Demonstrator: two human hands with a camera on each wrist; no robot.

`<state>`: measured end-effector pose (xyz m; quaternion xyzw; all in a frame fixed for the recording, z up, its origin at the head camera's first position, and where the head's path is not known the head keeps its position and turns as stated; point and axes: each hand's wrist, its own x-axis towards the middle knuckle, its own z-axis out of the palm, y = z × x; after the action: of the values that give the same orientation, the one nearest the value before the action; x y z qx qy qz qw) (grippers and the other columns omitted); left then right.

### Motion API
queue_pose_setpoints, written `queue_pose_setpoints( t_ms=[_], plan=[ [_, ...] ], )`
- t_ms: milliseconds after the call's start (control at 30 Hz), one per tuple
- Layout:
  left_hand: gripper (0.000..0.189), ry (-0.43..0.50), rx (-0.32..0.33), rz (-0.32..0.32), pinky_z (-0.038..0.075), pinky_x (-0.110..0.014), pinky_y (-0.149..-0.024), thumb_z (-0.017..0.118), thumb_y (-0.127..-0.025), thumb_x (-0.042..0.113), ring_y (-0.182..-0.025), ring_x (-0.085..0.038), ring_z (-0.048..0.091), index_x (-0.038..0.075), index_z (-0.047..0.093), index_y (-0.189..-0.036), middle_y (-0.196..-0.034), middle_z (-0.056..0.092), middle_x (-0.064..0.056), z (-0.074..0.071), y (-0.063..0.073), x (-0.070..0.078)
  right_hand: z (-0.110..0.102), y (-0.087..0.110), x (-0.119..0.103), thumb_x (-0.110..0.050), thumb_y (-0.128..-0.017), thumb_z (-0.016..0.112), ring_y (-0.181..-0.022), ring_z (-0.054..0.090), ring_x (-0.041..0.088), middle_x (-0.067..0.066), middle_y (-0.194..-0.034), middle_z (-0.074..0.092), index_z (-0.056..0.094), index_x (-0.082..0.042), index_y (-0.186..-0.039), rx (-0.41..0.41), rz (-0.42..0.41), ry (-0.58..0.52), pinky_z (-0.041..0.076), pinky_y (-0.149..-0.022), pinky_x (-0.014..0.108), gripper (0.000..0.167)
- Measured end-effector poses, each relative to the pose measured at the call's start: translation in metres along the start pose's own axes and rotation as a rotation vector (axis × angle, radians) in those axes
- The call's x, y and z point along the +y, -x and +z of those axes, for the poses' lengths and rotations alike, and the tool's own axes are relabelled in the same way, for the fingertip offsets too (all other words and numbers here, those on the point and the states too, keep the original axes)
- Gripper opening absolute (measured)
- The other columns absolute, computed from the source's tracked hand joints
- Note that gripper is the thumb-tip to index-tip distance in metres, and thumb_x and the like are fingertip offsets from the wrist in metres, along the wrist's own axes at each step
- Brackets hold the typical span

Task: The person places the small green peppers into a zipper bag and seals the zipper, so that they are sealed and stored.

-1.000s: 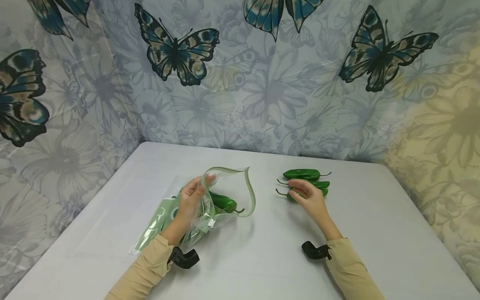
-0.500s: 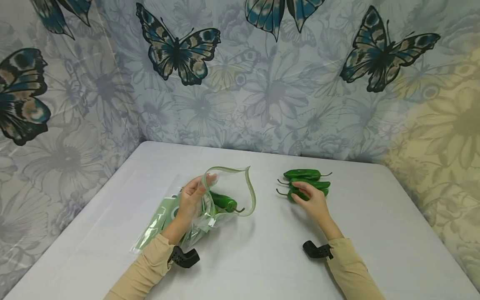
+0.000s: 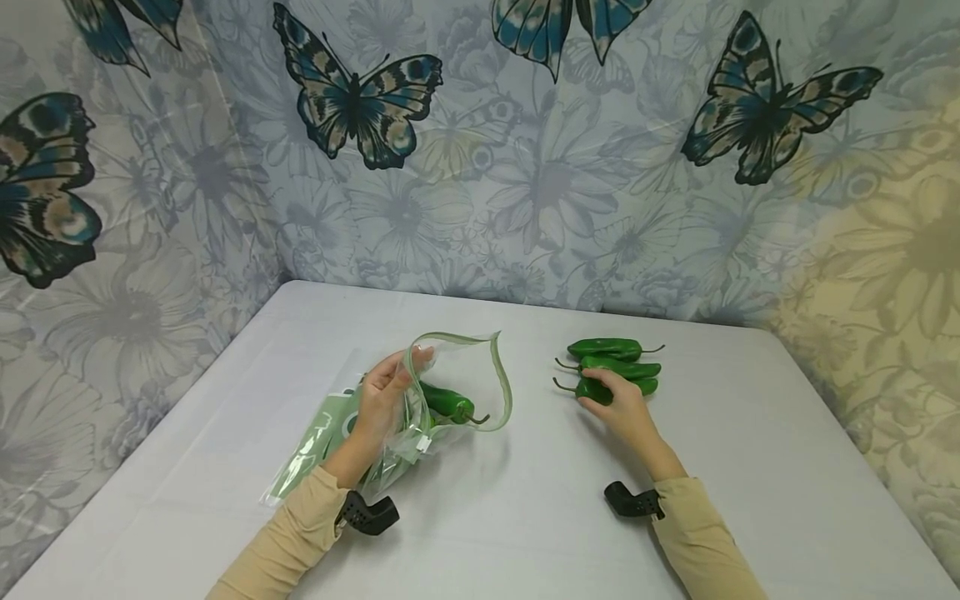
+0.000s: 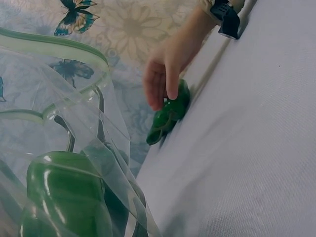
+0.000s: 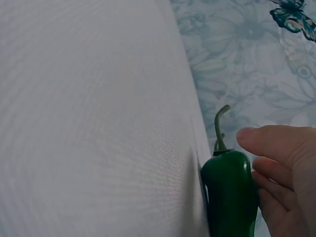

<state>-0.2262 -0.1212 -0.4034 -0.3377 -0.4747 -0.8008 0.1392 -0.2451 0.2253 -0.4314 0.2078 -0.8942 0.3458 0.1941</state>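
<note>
My left hand (image 3: 380, 406) grips the side of a clear zip bag (image 3: 311, 446) near its mouth, which gapes to the right under a green zip strip. Inside lies a green chili pepper (image 3: 447, 405), stem toward the opening; the left wrist view shows more green behind the film. On the right, several peppers lie side by side: a far pepper (image 3: 600, 348), a middle pepper (image 3: 626, 368) and a near pepper (image 3: 592, 390). Over the near one hovers my right hand (image 3: 626, 417), fingers lightly bent. In the right wrist view its thumb (image 5: 269, 140) stands apart from the pepper (image 5: 229, 190).
A white-covered table (image 3: 517, 517) carries everything. Behind it rises a wall covering (image 3: 540, 183) with butterflies and flowers. Each wrist wears a black device, the left device (image 3: 369, 515) and the right device (image 3: 632, 502).
My right hand has lowered slightly toward the near pepper, and more of the middle pepper shows. The left hand and bag have stayed in place.
</note>
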Motion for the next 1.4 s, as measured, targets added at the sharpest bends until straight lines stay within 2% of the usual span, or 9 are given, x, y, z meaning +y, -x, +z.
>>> queue_pose_setpoints(
  t_ms=[167,267,567,867,1167,1400],
  plan=[
    [0.027,-0.006,0.0,-0.007,0.031,-0.034,-0.096,0.057,-0.088,0.023,-0.11,-0.019,0.051,0.013,0.062,-0.113,-0.111,0.061,-0.004,0.0,0.0,0.0,-0.001,0.001,-0.002,0.001,-0.07,0.074,-0.108,0.047,0.036,0.021,-0.113,0.055,0.057,0.005,-0.112,-0.054,0.068,0.003,0.038,-0.088,0.046,0.045],
    [0.027,-0.001,-0.005,-0.01,0.031,-0.033,-0.096,0.057,-0.089,0.022,-0.11,-0.02,0.05,0.012,0.062,-0.113,-0.111,0.061,-0.004,-0.001,0.0,0.0,-0.002,0.0,-0.002,0.004,-0.07,0.073,-0.108,0.047,0.037,0.022,-0.113,0.055,0.056,0.005,-0.112,-0.078,0.079,0.018,0.038,-0.088,0.047,0.045],
    [0.028,0.013,-0.005,-0.025,0.029,-0.033,-0.097,0.058,-0.088,0.024,-0.11,-0.02,0.05,0.012,0.062,-0.113,-0.111,0.061,-0.004,0.0,-0.005,0.002,-0.003,-0.008,-0.003,0.012,-0.067,0.071,-0.106,0.049,0.037,0.023,-0.109,0.056,0.059,0.006,-0.107,-0.076,0.003,0.115,0.04,-0.086,0.046,0.041],
    [0.028,0.021,0.016,-0.016,0.031,-0.033,-0.095,0.059,-0.087,0.026,-0.107,-0.019,0.052,0.014,0.063,-0.112,-0.109,0.062,-0.003,-0.001,0.0,0.0,-0.003,-0.005,-0.001,0.011,-0.067,0.072,-0.105,0.05,0.036,0.022,-0.108,0.057,0.06,0.004,-0.105,-0.06,0.009,0.079,0.04,-0.086,0.045,0.041],
    [0.028,0.024,0.018,-0.028,0.031,-0.034,-0.095,0.059,-0.087,0.026,-0.109,-0.02,0.051,0.014,0.063,-0.112,-0.11,0.061,-0.004,0.0,0.0,-0.001,-0.011,-0.006,-0.008,0.0,-0.071,0.073,-0.109,0.047,0.036,0.021,-0.114,0.055,0.059,0.001,-0.11,-0.084,0.062,0.08,0.037,-0.089,0.046,0.041],
    [0.028,0.026,0.022,-0.038,0.031,-0.033,-0.096,0.059,-0.087,0.025,-0.109,-0.02,0.051,0.013,0.062,-0.112,-0.11,0.061,-0.004,0.0,0.001,-0.003,-0.014,-0.007,-0.012,0.0,-0.069,0.075,-0.103,0.052,0.034,0.018,-0.106,0.06,0.061,0.001,-0.107,-0.061,0.023,0.047,0.04,-0.086,0.045,0.041]
  ],
)
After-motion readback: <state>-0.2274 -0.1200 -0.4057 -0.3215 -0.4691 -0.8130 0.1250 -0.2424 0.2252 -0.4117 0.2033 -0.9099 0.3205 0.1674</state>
